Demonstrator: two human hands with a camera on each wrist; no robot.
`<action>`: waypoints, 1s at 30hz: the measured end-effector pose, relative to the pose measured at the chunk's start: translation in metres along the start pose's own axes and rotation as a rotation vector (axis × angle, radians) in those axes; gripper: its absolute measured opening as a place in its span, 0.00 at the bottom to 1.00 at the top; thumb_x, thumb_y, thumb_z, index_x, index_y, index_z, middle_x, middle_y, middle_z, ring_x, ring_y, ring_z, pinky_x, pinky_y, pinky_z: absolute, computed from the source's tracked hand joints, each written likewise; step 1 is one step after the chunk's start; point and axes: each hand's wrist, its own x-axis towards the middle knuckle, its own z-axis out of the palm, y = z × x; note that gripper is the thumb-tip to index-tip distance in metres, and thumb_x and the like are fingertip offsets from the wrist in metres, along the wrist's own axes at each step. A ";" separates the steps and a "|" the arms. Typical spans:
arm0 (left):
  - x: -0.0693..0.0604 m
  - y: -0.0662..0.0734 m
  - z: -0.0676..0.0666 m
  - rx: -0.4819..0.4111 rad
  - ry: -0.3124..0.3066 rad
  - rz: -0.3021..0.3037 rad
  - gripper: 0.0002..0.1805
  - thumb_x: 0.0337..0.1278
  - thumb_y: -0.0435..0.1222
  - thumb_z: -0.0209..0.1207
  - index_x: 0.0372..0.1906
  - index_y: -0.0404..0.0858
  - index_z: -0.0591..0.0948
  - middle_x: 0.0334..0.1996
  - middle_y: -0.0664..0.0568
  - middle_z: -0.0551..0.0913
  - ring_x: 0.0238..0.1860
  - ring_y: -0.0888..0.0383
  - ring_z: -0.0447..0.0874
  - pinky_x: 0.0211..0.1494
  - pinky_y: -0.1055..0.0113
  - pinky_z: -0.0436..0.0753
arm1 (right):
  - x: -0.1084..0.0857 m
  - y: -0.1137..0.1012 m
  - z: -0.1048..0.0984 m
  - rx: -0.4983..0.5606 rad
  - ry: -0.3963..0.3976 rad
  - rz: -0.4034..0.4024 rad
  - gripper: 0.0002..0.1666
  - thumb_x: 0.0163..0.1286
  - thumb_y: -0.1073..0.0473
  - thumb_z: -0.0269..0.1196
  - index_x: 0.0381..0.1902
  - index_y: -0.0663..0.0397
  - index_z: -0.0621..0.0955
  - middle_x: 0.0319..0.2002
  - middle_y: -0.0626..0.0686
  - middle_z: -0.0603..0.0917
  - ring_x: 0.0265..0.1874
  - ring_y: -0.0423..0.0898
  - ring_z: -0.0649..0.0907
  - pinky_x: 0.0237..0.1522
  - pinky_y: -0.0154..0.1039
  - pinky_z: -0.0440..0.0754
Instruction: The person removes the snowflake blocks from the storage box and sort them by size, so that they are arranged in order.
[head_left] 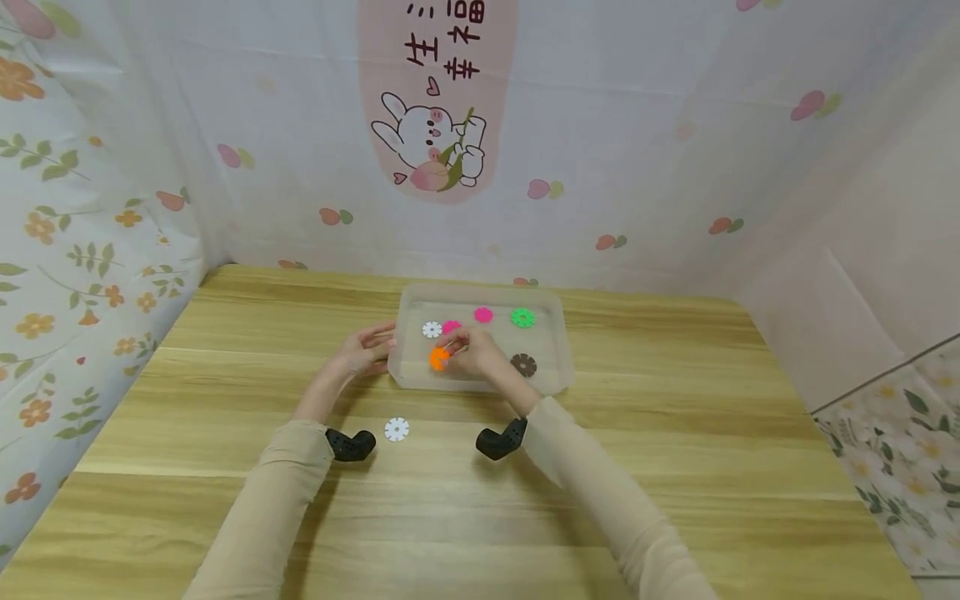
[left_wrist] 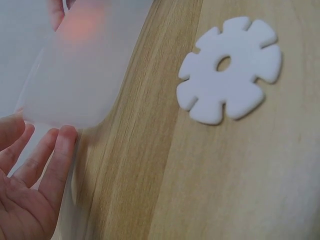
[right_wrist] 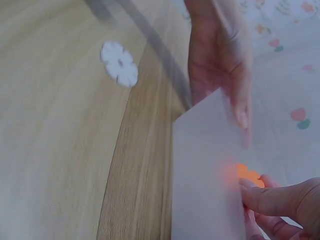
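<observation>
A translucent box (head_left: 555, 350) holds several notched discs: a white one (head_left: 432, 330), two pink ones (head_left: 483, 315), a green one (head_left: 522, 317) and a brown one (head_left: 523, 365). Over its left part the right hand (head_left: 474, 353) pinches an orange disc (head_left: 438, 359) between thumb and fingers, seen also in the right wrist view (right_wrist: 250, 175). The left hand (head_left: 362, 352) rests its fingertips on the box's left end, fingers loosely extended (left_wrist: 35, 175). Outside the box, a white disc (head_left: 397, 429) lies flat on the table, large in the left wrist view (left_wrist: 230, 70).
The wooden table (head_left: 675, 467) runs back to a printed cloth (head_left: 637, 150) hanging behind it, with another patterned cloth (head_left: 90, 250) at the left. Black wrist devices (head_left: 351, 445) sit at both sleeve ends, one on either side of the loose white disc.
</observation>
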 end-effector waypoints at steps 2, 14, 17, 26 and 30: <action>0.000 0.000 -0.001 0.002 -0.003 -0.002 0.29 0.66 0.31 0.45 0.70 0.36 0.52 0.68 0.36 0.57 0.61 0.48 0.67 0.44 0.75 0.79 | -0.004 -0.002 -0.002 -0.019 -0.007 -0.036 0.16 0.50 0.74 0.66 0.39 0.58 0.83 0.32 0.53 0.81 0.34 0.43 0.77 0.31 0.27 0.75; 0.000 0.002 -0.003 -0.025 -0.013 -0.009 0.29 0.66 0.31 0.45 0.70 0.38 0.53 0.68 0.37 0.57 0.62 0.47 0.66 0.44 0.75 0.80 | -0.032 -0.008 -0.003 0.052 -0.124 -0.094 0.16 0.50 0.69 0.68 0.40 0.60 0.84 0.35 0.57 0.85 0.34 0.42 0.81 0.31 0.28 0.79; 0.001 0.002 -0.003 -0.026 -0.008 -0.014 0.30 0.66 0.31 0.46 0.70 0.38 0.53 0.68 0.37 0.57 0.59 0.51 0.69 0.43 0.75 0.80 | -0.038 -0.006 0.003 0.043 -0.158 -0.090 0.15 0.50 0.69 0.69 0.39 0.62 0.84 0.35 0.58 0.86 0.31 0.40 0.82 0.31 0.29 0.80; 0.001 0.001 -0.003 -0.016 -0.002 -0.022 0.30 0.66 0.31 0.46 0.70 0.39 0.54 0.68 0.36 0.58 0.52 0.58 0.73 0.41 0.77 0.80 | -0.048 0.010 0.027 0.054 -0.287 0.039 0.09 0.52 0.75 0.65 0.34 0.68 0.82 0.28 0.61 0.85 0.18 0.40 0.80 0.27 0.36 0.83; 0.000 0.000 -0.003 -0.028 -0.005 -0.024 0.30 0.66 0.31 0.47 0.70 0.39 0.54 0.67 0.36 0.58 0.53 0.57 0.73 0.43 0.76 0.80 | -0.051 0.017 0.032 0.025 -0.299 0.043 0.07 0.51 0.74 0.65 0.31 0.68 0.82 0.27 0.61 0.85 0.16 0.40 0.79 0.24 0.34 0.83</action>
